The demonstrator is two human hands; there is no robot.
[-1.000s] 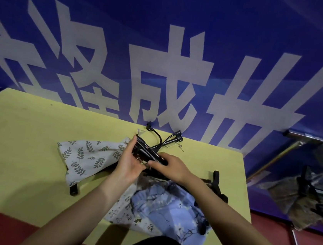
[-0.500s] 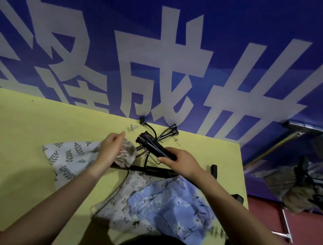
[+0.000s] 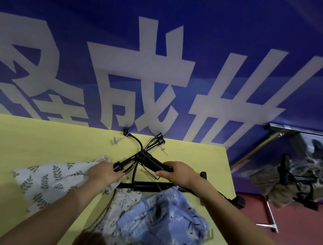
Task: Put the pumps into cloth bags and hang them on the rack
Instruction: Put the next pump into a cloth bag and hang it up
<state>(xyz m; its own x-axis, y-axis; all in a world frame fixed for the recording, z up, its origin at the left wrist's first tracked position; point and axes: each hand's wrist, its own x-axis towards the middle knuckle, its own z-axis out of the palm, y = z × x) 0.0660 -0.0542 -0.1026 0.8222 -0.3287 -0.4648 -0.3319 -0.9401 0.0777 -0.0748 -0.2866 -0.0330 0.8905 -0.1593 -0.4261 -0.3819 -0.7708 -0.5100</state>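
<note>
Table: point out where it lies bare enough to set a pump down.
Bare yellow table spreads left of the leaf-print bag, back to the blue banner. Crowded: the middle and right, with pumps, both hands, blue bag.

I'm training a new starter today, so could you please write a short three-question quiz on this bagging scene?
1. True or false: the right hand grips the black pump.
2. Which bag does the left hand hold at its mouth? A) leaf-print bag B) blue bag
3. Fill in: the bags lie on the ___ table.

Key: 1 true. 2 A. 3 yellow.
</note>
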